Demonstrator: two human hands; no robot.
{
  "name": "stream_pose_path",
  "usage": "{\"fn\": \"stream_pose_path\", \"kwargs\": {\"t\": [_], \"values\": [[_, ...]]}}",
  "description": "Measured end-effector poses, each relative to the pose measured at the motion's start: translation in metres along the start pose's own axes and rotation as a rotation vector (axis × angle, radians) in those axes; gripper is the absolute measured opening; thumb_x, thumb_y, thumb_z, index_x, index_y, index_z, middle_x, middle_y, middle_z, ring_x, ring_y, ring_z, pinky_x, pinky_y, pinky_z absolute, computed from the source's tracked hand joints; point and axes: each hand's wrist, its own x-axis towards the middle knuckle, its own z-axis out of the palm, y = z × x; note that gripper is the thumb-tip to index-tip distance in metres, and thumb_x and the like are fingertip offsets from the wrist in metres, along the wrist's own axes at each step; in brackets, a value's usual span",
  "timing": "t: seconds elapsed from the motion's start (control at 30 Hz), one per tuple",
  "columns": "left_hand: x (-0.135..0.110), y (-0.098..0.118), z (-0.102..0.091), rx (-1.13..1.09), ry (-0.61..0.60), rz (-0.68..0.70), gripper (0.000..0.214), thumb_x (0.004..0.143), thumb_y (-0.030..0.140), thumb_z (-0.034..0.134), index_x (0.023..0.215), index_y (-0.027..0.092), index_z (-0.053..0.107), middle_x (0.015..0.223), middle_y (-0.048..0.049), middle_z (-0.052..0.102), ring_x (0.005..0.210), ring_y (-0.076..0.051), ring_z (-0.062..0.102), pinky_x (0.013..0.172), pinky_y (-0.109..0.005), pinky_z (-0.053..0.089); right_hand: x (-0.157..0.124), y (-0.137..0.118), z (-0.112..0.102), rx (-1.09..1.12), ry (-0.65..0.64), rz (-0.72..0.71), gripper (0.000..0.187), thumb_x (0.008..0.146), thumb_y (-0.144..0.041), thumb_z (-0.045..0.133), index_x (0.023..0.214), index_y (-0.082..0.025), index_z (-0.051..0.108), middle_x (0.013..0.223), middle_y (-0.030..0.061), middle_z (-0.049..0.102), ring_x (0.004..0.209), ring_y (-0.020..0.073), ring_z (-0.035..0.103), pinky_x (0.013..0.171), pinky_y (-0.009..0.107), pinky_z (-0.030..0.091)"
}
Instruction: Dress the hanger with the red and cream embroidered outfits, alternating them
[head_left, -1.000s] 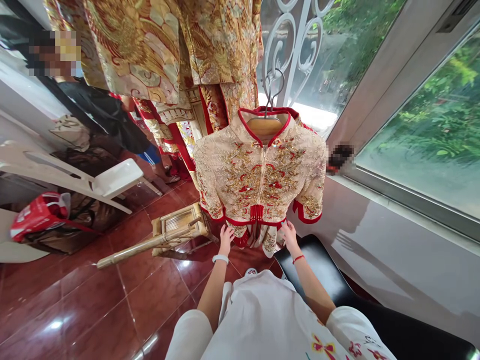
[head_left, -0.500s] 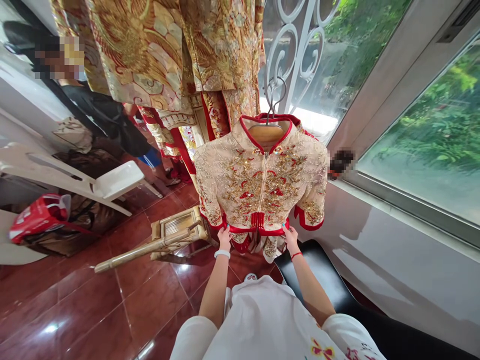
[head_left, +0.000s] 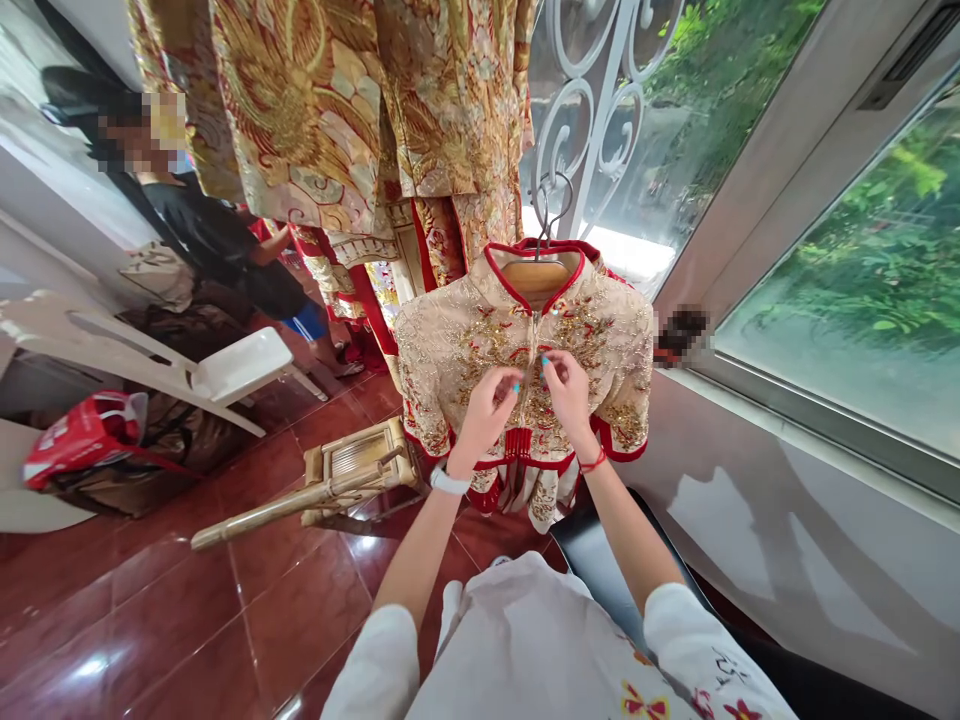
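A short cream jacket (head_left: 450,340) with gold beading, red trim and a front zipper hangs upright on a hanger (head_left: 553,215). In front of its chest, left of the zipper, is my left hand (head_left: 489,405), its fingers loosely bent and apart from the thumb. My right hand (head_left: 567,392) is just right of the zipper, with thumb and bent fingers slightly apart. Neither hand shows cloth gripped in it; whether the fingertips touch the beading I cannot tell. Red fringe (head_left: 517,442) sits at the bottom middle of the hem.
Gold embroidered garments (head_left: 300,110) hang behind, beside a white scrolled metal grille (head_left: 600,120) and a window (head_left: 847,260). A bamboo chair (head_left: 352,470), a white chair (head_left: 244,360) and a black seat (head_left: 600,550) stand around. A person in dark clothes (head_left: 217,230) is at the left.
Both my hands have let go of the jacket's bottom hem and moved up to the middle of its front, on either side of the zipper. The jacket stays hanging.
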Motion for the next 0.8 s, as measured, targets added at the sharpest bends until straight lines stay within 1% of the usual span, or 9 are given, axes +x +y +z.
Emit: {"fn": "stream_pose_path", "kwargs": {"t": [0.03,0.07,0.1,0.17,0.23,0.37,0.5,0.63,0.8], "values": [[0.022,0.021,-0.003,0.112,-0.011,0.165,0.027,0.095,0.019,0.050,0.118,0.023,0.063,0.122,-0.0079,0.065,0.104,-0.018,0.064,0.094,-0.033,0.051,0.010,-0.015,0.006,-0.012,0.003,-0.035,0.024,0.089,-0.042,0.054,0.093,-0.019,0.062,0.079,0.0024,0.064,0.070,0.0158,0.055,0.068,0.028,0.042],[0.042,0.038,-0.006,0.219,-0.009,0.273,0.033,0.096,0.016,0.047,0.124,0.024,0.061,0.131,-0.0092,0.062,0.110,-0.020,0.063,0.097,-0.034,0.051,0.019,-0.026,0.012,-0.033,0.023,-0.057,0.024,0.090,-0.042,0.054,0.089,-0.019,0.062,0.079,0.0034,0.065,0.071,0.0162,0.056,0.069,0.029,0.042],[0.059,0.052,-0.008,0.325,-0.004,0.328,0.037,0.096,0.014,0.046,0.130,0.024,0.058,0.137,-0.0105,0.058,0.111,-0.021,0.063,0.096,-0.034,0.051,0.026,-0.034,0.017,-0.064,0.051,-0.066,0.024,0.091,-0.042,0.054,0.086,-0.019,0.061,0.080,0.0044,0.066,0.072,0.0167,0.056,0.070,0.029,0.042],[0.084,0.068,-0.008,0.532,-0.022,0.339,0.039,0.096,0.011,0.045,0.133,0.021,0.056,0.138,-0.0133,0.057,0.104,-0.022,0.067,0.091,-0.034,0.053,0.034,-0.042,0.023,-0.158,0.106,-0.064,0.023,0.091,-0.040,0.055,0.082,-0.020,0.060,0.079,0.0059,0.067,0.072,0.0179,0.056,0.071,0.030,0.041],[0.095,0.070,-0.006,0.705,-0.058,0.288,0.033,0.096,0.009,0.046,0.126,0.016,0.058,0.130,-0.0152,0.060,0.095,-0.023,0.070,0.086,-0.034,0.054,0.038,-0.043,0.026,-0.257,0.129,-0.060,0.021,0.091,-0.038,0.057,0.081,-0.019,0.059,0.079,0.0071,0.068,0.071,0.0188,0.056,0.071,0.031,0.041],[0.094,0.059,-0.005,0.821,-0.098,0.220,0.025,0.096,0.007,0.044,0.113,0.014,0.062,0.119,-0.0149,0.063,0.090,-0.023,0.071,0.083,-0.033,0.054,0.038,-0.037,0.024,-0.330,0.117,-0.113,0.019,0.092,-0.036,0.055,0.083,-0.019,0.059,0.081,0.0082,0.068,0.070,0.0189,0.054,0.070,0.031,0.038],[0.090,0.054,-0.013,0.742,-0.167,0.208,0.026,0.098,0.011,0.043,0.115,0.016,0.062,0.123,-0.0131,0.063,0.095,-0.024,0.070,0.083,-0.034,0.054,0.031,-0.032,0.016,-0.135,0.006,-0.174,0.022,0.091,-0.038,0.053,0.079,-0.020,0.057,0.074,0.0027,0.062,0.065,0.0153,0.050,0.065,0.029,0.036],[0.082,0.052,-0.020,0.603,-0.192,0.237,0.023,0.098,0.014,0.045,0.112,0.020,0.063,0.121,-0.0090,0.064,0.101,-0.023,0.068,0.088,-0.034,0.053,0.017,-0.026,0.010,0.196,-0.117,-0.015,0.032,0.084,-0.050,0.062,0.072,-0.021,0.052,0.059,-0.0049,0.045,0.053,0.0111,0.036,0.053,0.027,0.027],[0.070,0.051,-0.024,0.466,-0.190,0.247,0.024,0.094,0.008,0.046,0.102,0.021,0.065,0.113,-0.0060,0.066,0.104,-0.022,0.065,0.093,-0.035,0.051,-0.001,-0.017,0.008,0.348,-0.157,0.170,0.037,0.076,-0.055,0.070,0.070,-0.022,0.054,0.055,-0.0071,0.039,0.048,0.0095,0.030,0.048,0.026,0.021]]}}
